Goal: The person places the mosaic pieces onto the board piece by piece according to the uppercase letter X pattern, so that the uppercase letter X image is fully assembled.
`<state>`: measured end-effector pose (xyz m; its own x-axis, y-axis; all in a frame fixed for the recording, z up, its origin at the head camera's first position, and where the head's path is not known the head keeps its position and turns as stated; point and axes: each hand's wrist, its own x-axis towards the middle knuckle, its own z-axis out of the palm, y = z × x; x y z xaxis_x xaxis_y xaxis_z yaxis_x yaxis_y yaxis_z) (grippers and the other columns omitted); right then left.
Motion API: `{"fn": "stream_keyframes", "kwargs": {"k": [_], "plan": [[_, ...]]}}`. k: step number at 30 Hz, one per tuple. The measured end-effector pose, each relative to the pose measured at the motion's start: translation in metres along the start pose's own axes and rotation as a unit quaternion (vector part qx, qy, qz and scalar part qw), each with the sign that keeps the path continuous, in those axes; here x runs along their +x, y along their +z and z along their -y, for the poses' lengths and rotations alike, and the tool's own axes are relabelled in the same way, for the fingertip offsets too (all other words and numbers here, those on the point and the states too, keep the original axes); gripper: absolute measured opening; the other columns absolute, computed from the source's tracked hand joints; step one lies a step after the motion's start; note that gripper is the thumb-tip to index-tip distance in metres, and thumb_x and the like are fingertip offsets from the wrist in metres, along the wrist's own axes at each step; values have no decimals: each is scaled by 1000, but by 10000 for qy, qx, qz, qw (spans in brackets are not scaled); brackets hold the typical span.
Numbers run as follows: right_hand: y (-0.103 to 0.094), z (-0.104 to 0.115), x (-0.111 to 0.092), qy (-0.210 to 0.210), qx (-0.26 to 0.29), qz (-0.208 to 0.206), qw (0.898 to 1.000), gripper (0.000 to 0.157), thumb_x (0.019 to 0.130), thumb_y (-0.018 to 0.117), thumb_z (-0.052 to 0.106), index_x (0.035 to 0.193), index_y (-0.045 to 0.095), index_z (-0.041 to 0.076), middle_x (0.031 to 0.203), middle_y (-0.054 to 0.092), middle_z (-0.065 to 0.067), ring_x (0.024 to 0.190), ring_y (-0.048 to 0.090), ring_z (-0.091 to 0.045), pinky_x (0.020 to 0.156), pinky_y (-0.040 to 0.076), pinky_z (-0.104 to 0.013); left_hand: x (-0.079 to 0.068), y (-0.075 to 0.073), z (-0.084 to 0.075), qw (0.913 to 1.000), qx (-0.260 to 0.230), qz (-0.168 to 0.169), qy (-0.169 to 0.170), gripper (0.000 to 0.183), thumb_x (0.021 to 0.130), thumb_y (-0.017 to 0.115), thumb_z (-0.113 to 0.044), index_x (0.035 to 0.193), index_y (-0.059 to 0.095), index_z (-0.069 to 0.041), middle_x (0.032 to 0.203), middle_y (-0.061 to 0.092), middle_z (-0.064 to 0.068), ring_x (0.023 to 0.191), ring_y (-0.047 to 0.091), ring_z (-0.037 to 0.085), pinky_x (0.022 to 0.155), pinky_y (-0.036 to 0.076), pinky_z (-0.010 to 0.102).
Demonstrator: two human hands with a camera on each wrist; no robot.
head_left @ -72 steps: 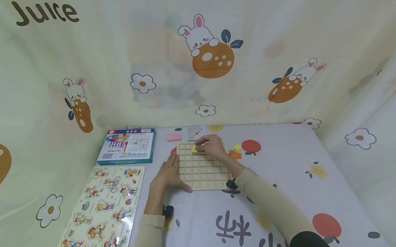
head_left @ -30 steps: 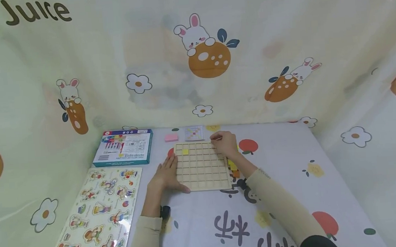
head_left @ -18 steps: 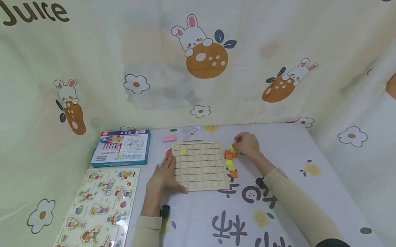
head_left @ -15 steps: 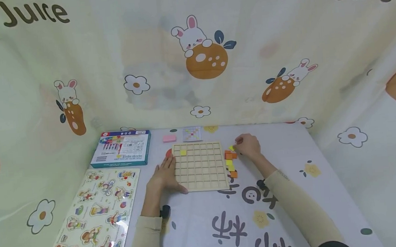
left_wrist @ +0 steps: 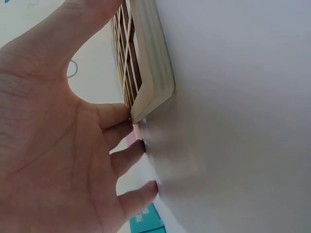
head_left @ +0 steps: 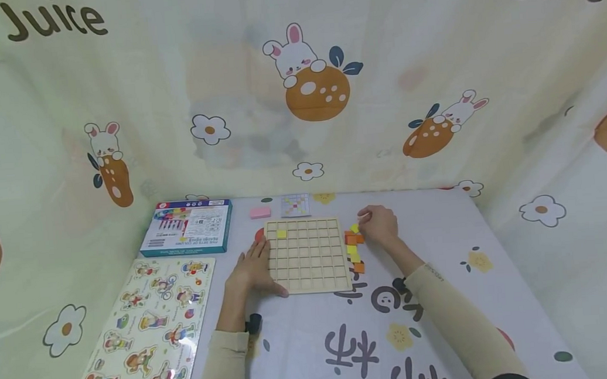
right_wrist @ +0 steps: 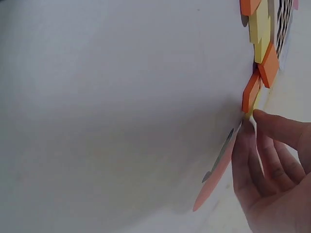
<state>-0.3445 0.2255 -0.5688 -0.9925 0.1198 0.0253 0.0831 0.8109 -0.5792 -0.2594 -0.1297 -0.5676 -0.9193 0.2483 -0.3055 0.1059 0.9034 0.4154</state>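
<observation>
A pale wooden grid board [head_left: 309, 255] lies on the table, with one yellow square tile [head_left: 282, 234] in a cell near its far left corner. My left hand [head_left: 253, 269] rests against the board's left side, fingers straight and thumb at the near corner. To the board's right, several orange tiles [head_left: 359, 267] and yellow tiles [head_left: 353, 253] sit in a loose column. At the far end of that column, my right hand [head_left: 380, 225] pinches the edge of a yellow tile [right_wrist: 256, 103] between thumb and fingertips; the fingers partly hide it.
Behind the board lie a pink block [head_left: 260, 212] and a small pattern card [head_left: 295, 205]. A teal-edged box [head_left: 186, 228] stands at the back left. Nearer on the left lies a picture puzzle board [head_left: 146, 329]. Printed cloth covers the table and hangs behind it.
The yellow tile under my right hand was set into the board's far left cell and released. That hand then moved right to the tile column. My left hand stayed at the board.
</observation>
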Motion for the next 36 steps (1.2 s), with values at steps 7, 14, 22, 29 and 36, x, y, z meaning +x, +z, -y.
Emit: {"fn": "stream_keyframes", "kwargs": {"k": [7,14,22,29,36], "plan": [[2,2,-4,-12,-105,145,9998,32,84,87,25,109,75,9,99,77,-8,90,70,-26,80,55,-42,2,1,1,9999,112,73,-55,148,61,97,-59,167,8,-6,176,3,9,162,1,30,129,6,57],[7,16,-5,37,-325,137,9994,38,84,88,24,115,74,8,104,76,-10,96,70,-28,85,54,-46,-9,-11,-5,10000,-37,-48,63,145,59,99,-55,165,18,0,175,10,15,161,6,35,128,9,60],[4,19,-6,173,-58,-19,9998,29,86,82,13,114,75,13,100,75,-4,91,67,-25,85,51,-46,-5,-6,-3,9999,-46,32,139,147,58,99,-57,165,17,0,175,9,15,161,7,36,127,8,61],[-1,25,-6,69,1172,41,9931,26,89,82,11,114,75,9,101,79,-6,89,75,-24,75,63,-37,-3,-4,-2,9998,146,55,90,145,62,96,-58,167,13,-3,176,6,12,162,5,33,128,9,59],[11,36,-6,408,1884,372,9805,31,88,87,20,116,75,14,103,79,-2,96,74,-22,74,61,-26,-8,-8,-5,9999,-63,-65,129,146,59,99,-56,166,17,0,175,10,14,161,7,35,128,10,61]]}}
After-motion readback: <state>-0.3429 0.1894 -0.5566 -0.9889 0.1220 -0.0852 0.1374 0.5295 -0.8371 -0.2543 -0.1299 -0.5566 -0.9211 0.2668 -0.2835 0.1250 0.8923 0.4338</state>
